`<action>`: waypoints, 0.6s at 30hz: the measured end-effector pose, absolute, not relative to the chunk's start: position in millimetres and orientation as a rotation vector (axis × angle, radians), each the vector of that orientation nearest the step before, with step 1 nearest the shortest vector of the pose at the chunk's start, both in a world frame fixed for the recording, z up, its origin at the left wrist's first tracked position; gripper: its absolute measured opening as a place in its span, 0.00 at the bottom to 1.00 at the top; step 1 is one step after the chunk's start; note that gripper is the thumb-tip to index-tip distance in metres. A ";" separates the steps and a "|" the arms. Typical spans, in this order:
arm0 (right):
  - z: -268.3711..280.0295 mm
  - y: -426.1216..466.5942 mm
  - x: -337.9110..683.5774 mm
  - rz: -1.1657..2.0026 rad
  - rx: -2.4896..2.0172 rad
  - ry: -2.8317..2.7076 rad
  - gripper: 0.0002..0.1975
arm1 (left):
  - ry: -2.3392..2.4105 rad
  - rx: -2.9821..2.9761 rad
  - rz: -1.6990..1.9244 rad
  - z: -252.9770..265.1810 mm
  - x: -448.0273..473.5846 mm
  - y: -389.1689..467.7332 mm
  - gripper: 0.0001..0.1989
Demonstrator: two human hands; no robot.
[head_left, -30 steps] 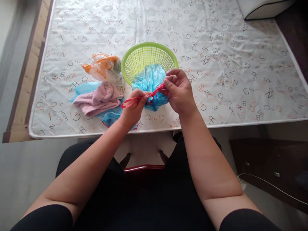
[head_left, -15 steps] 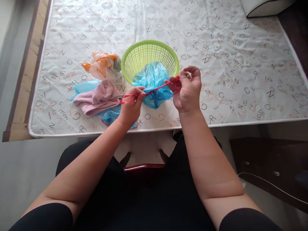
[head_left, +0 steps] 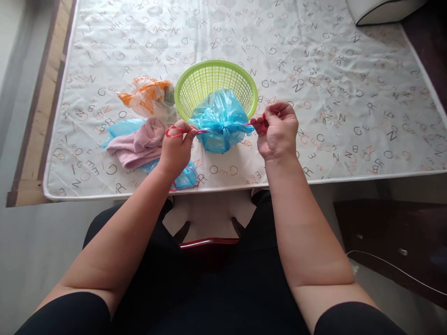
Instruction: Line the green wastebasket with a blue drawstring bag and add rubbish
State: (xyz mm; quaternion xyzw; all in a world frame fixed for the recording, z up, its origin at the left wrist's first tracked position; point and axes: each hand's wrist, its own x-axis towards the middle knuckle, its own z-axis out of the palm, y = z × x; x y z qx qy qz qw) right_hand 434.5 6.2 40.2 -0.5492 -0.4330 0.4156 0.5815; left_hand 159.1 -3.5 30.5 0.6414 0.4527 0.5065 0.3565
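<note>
A blue plastic bag is gathered and knotted at its middle, in front of a green mesh basket and covering part of its near rim. Red drawstrings run out from both sides of the bag. My left hand is closed on the left red drawstring, with a loop showing over the fingers. On the other side my right hand pinches the right red drawstring. Between the two hands the bag's neck is drawn tight. What the bag contains cannot be made out.
Left of the basket lie a crumpled orange and clear plastic bag and a folded pink towel, with blue plastic under and around the towel. All rest on a letter-printed mattress. A white object stands at the far right.
My hands have moved apart, left hand leftward and right hand rightward, pulling the drawstrings. The bag's neck has tightened into a knot, with blue plastic now stretched out to each side.
</note>
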 end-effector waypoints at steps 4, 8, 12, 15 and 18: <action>49.8 2.6 432.2 1.006 -1.289 -1.000 0.18 | 1.138 1.653 1.285 34.3 158.0 -7.0 0.10; 52.7 -0.9 439.5 0.922 -1.309 -1.010 0.21 | 1.131 1.568 1.357 36.0 157.7 -9.0 0.12; 54.7 -6.5 441.8 0.875 -1.270 -1.128 0.23 | 1.131 1.462 1.413 40.4 157.2 -6.3 0.15; 61.6 -11.8 436.7 0.893 -1.273 -1.078 0.19 | 1.086 1.361 1.421 45.9 156.2 -3.4 0.19; 70.1 -16.4 429.2 0.960 -1.351 -1.087 0.18 | 1.002 1.286 1.334 49.8 155.5 -1.8 0.23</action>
